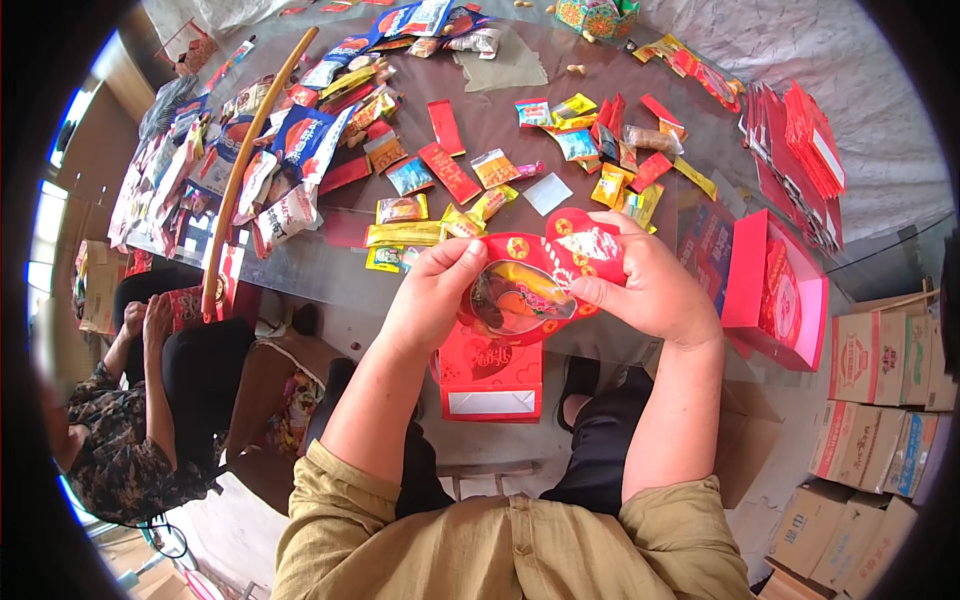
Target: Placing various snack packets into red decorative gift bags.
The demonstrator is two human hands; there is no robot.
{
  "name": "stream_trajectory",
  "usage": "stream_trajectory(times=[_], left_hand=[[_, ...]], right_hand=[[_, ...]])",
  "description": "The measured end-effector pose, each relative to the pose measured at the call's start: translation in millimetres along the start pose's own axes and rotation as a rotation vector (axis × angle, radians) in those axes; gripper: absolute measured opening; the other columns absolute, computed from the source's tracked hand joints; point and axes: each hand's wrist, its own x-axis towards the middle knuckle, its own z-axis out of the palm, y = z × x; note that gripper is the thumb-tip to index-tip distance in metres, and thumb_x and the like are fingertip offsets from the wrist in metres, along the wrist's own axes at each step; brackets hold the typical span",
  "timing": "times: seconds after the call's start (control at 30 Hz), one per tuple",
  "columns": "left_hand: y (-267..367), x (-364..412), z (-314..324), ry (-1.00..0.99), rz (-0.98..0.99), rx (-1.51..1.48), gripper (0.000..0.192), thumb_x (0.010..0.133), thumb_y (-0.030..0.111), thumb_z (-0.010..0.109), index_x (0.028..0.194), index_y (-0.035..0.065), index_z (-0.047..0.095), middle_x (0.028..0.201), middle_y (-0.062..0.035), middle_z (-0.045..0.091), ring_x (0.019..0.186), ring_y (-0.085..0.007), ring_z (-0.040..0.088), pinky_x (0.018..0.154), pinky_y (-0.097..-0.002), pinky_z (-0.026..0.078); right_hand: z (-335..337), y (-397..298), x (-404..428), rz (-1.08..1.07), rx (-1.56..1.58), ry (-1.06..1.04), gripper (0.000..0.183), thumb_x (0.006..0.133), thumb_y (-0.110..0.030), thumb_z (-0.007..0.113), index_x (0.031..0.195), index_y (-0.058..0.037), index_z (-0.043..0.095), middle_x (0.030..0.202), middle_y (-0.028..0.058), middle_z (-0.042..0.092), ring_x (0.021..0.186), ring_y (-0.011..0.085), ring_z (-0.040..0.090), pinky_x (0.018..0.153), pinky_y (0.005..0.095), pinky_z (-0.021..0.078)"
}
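Note:
Both my hands hold a red candy pouch (517, 289) with a clear window, through which wrapped sweets show. My left hand (435, 289) pinches its left edge between thumb and fingers. At the right, my right hand (649, 285) grips the pouch's narrower gold-patterned part, thumb in front. Just below the pouch is a red paper gift bag (491, 375), partly hidden by it. Beyond my hands, wrapped snacks (491, 169) and red packets (448, 172) lie scattered on the table (352, 281). A pink-lined red box (806, 300) beside my right hand holds another red pouch (780, 292).
A large snack pile (292, 142) covers the table's left, with a curved wooden stick (255, 135) across it. Folded red bags (814, 142) lie at the right. A co-worker (135, 420) sits at left by an open carton (259, 405). Cardboard boxes (855, 442) are stacked at right.

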Motion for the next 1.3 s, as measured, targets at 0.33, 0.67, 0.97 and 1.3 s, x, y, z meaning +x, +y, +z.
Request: stream_trajectory(times=[0.33,0.67,0.97,1.3], left_hand=[[-6,1,8,-0.084,0.032,-0.397,0.046,0.106,0.02,0.063,0.146,0.0056,0.047,0.142,-0.0073,0.06,0.13,-0.0207,0.06,0.111,-0.0431,0.05],[-3,1,13,-0.1,0.078,-0.426,0.043,0.106,0.022,0.063,0.145,0.0082,0.05,0.137,-0.007,0.063,0.125,-0.0212,0.063,0.108,-0.0442,0.053],[-1,-2,21,-0.071,0.105,-0.59,0.051,0.105,0.036,0.064,0.146,0.0091,0.051,0.142,-0.0061,0.061,0.129,-0.0202,0.061,0.109,-0.0433,0.052],[-3,2,16,-0.136,0.103,-0.574,0.056,0.102,0.031,0.07,0.149,0.0087,0.049,0.143,-0.0061,0.061,0.132,-0.0213,0.059,0.113,-0.0438,0.049]], right_hand=[[0,-21,2,0.204,0.337,0.323,0.025,0.106,-0.023,0.064,0.111,0.0014,0.07,0.091,0.005,0.073,0.085,0.0157,0.064,0.081,0.034,0.0514],[6,-9,-7,0.124,0.408,0.174,0.03,0.106,-0.016,0.063,0.132,-0.0014,0.061,0.124,0.0067,0.067,0.112,0.0167,0.061,0.101,0.0332,0.0473],[15,-14,-1,0.142,0.376,0.269,0.029,0.109,-0.024,0.058,0.125,-0.0005,0.064,0.108,0.0036,0.072,0.098,0.0114,0.062,0.088,0.0325,0.0503],[17,-15,-3,0.166,0.348,0.245,0.029,0.109,-0.024,0.059,0.127,-0.0016,0.064,0.108,0.0017,0.071,0.099,0.0131,0.062,0.091,0.0322,0.0501]])
